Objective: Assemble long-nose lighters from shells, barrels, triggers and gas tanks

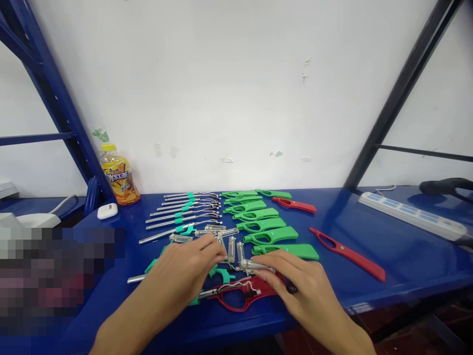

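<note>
My right hand [295, 281] grips a clear lighter fuel tank [254, 265] between thumb and fingers, above a red lighter casing [236, 306]. In the casing lie a metal tube [209, 294] and white wires. A small dark rounded end [291, 287] shows under my right fingers. My left hand [188, 259] is closed in a pinch beside several loose clear tanks [231, 249]; whatever its fingertips hold, if anything, is hidden. Teal plastic parts [223, 274] show near it, partly covered by the hand and forearm.
Several metal lighter tubes [172, 213] with teal clips and wires lie in a row behind. Green casings [271, 235] are lined up beside them; a red casing [347, 254] lies right. A drink bottle [120, 177], white case [107, 211] and power strip [412, 215] edge the blue table.
</note>
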`<state>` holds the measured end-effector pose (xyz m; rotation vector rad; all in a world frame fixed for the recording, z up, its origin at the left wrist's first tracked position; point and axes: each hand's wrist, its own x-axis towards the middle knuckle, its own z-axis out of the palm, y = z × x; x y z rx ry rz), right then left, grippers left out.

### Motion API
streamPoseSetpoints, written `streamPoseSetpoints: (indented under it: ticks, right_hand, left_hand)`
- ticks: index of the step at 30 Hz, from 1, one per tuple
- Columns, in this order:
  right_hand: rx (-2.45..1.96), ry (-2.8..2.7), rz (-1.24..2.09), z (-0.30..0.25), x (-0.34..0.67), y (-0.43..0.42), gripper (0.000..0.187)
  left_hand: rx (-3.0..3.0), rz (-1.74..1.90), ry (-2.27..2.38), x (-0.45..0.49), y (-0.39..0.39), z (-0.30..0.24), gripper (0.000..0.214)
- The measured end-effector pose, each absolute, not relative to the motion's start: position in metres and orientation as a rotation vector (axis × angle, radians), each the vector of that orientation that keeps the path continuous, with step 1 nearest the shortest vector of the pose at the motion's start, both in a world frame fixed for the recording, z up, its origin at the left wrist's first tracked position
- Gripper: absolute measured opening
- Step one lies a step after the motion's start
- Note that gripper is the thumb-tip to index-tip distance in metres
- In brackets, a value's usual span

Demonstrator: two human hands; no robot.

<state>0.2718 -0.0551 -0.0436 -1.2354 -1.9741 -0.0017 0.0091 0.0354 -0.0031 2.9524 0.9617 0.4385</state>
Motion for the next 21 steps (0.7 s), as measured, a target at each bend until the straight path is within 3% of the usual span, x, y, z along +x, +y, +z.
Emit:
streamPoseSetpoints:
  ticks: [5, 8, 21]
  right_hand:
    - [-1.371, -1.963, 0.000, -0.046, 0.269, -0.050, 0.022]
    - [-1.402, -2.011, 0.028, -0.043, 0.262, -0.047, 0.012]
    - [-1.456, -2.236, -0.221, -0.021, 0.231, -0.014, 0.010]
  left_hand:
    - [2.876, 0.360, 1.285, -0.014, 0.055, 0.002, 0.024]
    - [2.821, 0.302, 1.388, -0.018, 0.058, 0.004, 0.024]
    - [2.712, 0.219, 1.433, -0.024, 0.052, 0.005, 0.025]
